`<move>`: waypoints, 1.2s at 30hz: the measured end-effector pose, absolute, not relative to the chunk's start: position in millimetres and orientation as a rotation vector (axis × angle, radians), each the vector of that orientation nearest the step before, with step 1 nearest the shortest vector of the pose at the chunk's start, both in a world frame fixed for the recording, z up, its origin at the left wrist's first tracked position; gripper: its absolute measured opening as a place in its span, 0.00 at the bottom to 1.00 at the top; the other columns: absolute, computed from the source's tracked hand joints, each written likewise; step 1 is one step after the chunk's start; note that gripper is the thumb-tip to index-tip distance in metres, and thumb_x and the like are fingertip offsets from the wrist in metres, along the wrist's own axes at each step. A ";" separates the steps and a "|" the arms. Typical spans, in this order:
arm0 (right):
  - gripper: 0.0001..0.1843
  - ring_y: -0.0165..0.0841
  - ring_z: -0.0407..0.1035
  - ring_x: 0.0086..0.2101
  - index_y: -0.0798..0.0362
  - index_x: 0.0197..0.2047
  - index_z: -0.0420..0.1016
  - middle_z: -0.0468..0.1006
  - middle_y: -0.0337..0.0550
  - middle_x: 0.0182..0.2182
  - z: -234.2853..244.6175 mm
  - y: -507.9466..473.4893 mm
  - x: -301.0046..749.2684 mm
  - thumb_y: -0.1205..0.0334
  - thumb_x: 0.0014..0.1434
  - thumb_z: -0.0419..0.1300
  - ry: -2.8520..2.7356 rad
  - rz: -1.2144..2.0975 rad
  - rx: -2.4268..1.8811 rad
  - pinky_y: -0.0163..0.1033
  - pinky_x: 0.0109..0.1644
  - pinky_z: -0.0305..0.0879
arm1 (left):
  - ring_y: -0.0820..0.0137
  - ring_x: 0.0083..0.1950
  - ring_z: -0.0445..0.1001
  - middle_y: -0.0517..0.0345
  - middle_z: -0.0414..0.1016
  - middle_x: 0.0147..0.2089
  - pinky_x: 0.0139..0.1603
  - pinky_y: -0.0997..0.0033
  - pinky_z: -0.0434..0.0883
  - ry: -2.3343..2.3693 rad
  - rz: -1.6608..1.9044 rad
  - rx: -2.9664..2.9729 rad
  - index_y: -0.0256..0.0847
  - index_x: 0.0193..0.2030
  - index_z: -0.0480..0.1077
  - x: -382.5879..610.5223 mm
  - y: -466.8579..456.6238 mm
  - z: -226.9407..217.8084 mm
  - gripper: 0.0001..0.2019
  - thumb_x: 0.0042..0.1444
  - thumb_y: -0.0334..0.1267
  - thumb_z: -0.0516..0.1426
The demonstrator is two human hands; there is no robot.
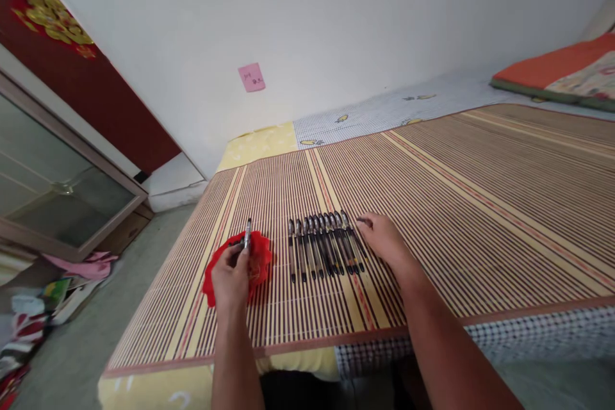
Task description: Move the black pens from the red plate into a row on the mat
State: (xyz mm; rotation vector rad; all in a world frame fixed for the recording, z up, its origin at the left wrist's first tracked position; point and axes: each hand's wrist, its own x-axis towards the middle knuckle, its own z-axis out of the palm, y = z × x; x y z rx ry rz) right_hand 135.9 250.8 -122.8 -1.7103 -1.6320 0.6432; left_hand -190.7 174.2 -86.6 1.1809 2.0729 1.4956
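Observation:
My left hand (231, 275) is closed, with a silver and black pen (248, 234) standing upright between thumb and fingers. The fingers hide the pen's lower part. Beneath that hand lies a red plastic bag or dish (262, 256) with small dark pieces in it, too covered to name. Several clear pens with black caps (321, 246) lie side by side in a row between my hands. Just right of the row, my right hand (382, 236) is closed, and a short dark end (364, 221) sticks out from its fingertips; what it belongs to I cannot make out.
A striped bamboo mat (432, 218) covers the bed, with patterned sheets (355, 115) showing past its edges. Orange folded bedding (552, 67) lies at the far right. A pink note (252, 77) is on the wall. Clothes (29, 327) lie on the floor at left.

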 end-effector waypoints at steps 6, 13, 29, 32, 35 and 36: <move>0.18 0.32 0.69 0.27 0.56 0.43 0.79 0.78 0.43 0.28 -89.1 238.2 124.9 0.51 0.61 0.57 -1.342 0.893 -1.352 0.35 0.30 0.63 | 0.72 0.29 0.72 0.60 0.75 0.30 0.30 0.74 0.70 1.612 1.487 1.230 0.36 0.43 0.73 -121.6 173.4 -79.6 0.16 0.53 0.45 0.62; 0.17 0.25 0.65 0.22 0.54 0.42 0.78 0.75 0.37 0.27 -79.9 229.4 98.6 0.51 0.54 0.65 -1.315 1.415 -0.963 0.32 0.26 0.61 | 0.70 0.36 0.75 0.56 0.77 0.35 0.39 0.71 0.71 1.409 1.384 1.306 0.37 0.41 0.72 -60.4 168.7 -80.9 0.11 0.54 0.41 0.61; 0.13 0.27 0.68 0.28 0.53 0.33 0.78 0.75 0.36 0.27 -76.7 226.4 105.9 0.54 0.48 0.71 -1.162 1.491 -0.755 0.34 0.34 0.65 | 0.78 0.24 0.61 0.65 0.68 0.27 0.25 0.79 0.60 1.226 1.378 1.149 0.40 0.35 0.71 -34.8 165.2 -82.7 0.12 0.53 0.45 0.65; 0.15 0.26 0.67 0.26 0.54 0.32 0.78 0.74 0.35 0.24 -77.9 224.9 101.4 0.53 0.46 0.72 -1.103 1.487 -0.799 0.33 0.33 0.64 | 0.79 0.22 0.57 0.67 0.64 0.25 0.23 0.80 0.56 1.178 1.350 1.076 0.40 0.33 0.69 -33.4 166.7 -82.0 0.14 0.51 0.46 0.66; 0.16 0.26 0.66 0.26 0.54 0.31 0.78 0.74 0.36 0.24 -80.6 226.8 106.7 0.53 0.45 0.73 -1.031 1.499 -0.842 0.33 0.32 0.65 | 0.81 0.20 0.53 0.70 0.60 0.22 0.20 0.82 0.52 1.120 1.302 0.991 0.39 0.30 0.67 -32.9 165.2 -79.4 0.16 0.50 0.48 0.66; 0.16 0.27 0.67 0.26 0.54 0.32 0.78 0.75 0.37 0.26 -82.0 228.9 113.1 0.53 0.45 0.74 -0.988 1.484 -0.864 0.33 0.32 0.66 | 0.81 0.20 0.52 0.70 0.59 0.22 0.20 0.82 0.51 1.102 1.266 0.957 0.39 0.30 0.66 -33.5 164.2 -78.7 0.17 0.49 0.49 0.67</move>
